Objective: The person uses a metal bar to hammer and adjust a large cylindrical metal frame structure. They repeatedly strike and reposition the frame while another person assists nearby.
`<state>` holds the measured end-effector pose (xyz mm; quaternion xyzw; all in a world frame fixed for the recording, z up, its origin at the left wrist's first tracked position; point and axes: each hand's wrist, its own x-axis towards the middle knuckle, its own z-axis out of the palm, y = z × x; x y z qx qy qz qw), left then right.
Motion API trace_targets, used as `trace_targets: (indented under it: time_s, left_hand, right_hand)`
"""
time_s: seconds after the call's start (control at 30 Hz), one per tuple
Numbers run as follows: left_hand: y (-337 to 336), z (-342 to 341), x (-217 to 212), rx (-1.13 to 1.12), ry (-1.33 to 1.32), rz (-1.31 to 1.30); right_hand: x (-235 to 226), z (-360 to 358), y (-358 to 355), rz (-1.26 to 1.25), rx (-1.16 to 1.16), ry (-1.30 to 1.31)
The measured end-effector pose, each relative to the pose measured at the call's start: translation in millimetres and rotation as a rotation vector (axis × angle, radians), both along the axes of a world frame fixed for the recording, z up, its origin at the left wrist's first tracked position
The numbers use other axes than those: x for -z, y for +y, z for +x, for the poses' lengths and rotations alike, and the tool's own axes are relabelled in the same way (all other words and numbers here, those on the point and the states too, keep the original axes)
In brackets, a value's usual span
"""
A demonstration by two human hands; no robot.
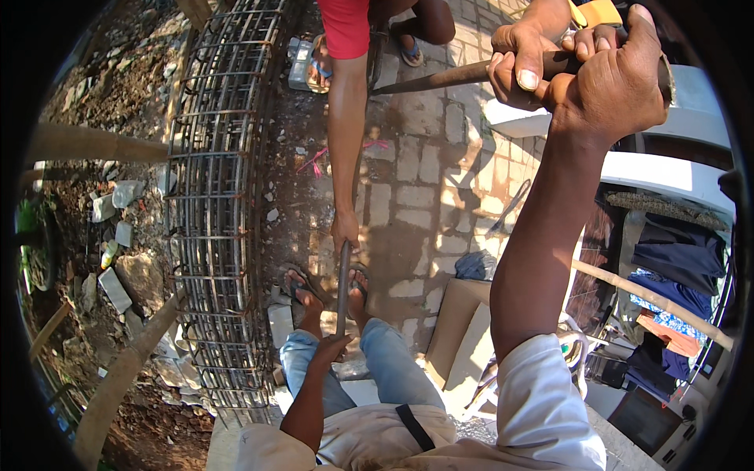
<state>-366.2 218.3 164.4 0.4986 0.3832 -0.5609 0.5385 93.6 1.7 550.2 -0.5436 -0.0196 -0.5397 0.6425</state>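
My right hand (620, 78) is raised at the top right, closed around a long dark metal bar (440, 77) that slants left. Another person's hand (520, 56), with a yellow strap at the wrist, grips the same bar right beside mine. My left hand (331, 347) reaches down between my knees and holds the near end of a thin steel rod (343, 286) that runs between my sandalled feet. A person in a red shirt (344, 27) stretches an arm down, and that hand (345, 229) holds the rod's far end.
A long rebar cage (220, 196) lies on the left beside rubble and stones (118, 235). The ground is grey paving blocks (424, 165). Cardboard sheets (463, 330) lie to my right. Clothes (675, 275) and a bamboo pole (652, 302) are at the far right.
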Motion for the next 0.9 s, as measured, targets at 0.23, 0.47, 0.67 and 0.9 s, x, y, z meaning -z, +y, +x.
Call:
trace_targets:
  time_s: [0.23, 0.47, 0.67, 0.9]
  left_hand:
    - [11, 7, -45, 0.069, -0.237, 0.158]
    - [15, -9, -32, 0.217, -0.525, 0.326]
    - [17, 3, -65, 0.167, -0.530, 0.275]
    - [13, 41, -138, 0.183, -0.381, 0.248]
  right_hand:
    - [-11, 16, -12, -0.242, -0.051, 0.049]
    - [-27, 35, -20, -0.288, 0.301, 0.079]
    - [-33, 70, -28, -0.312, 0.372, 0.138]
    - [-40, 106, -37, -0.328, 0.320, 0.082]
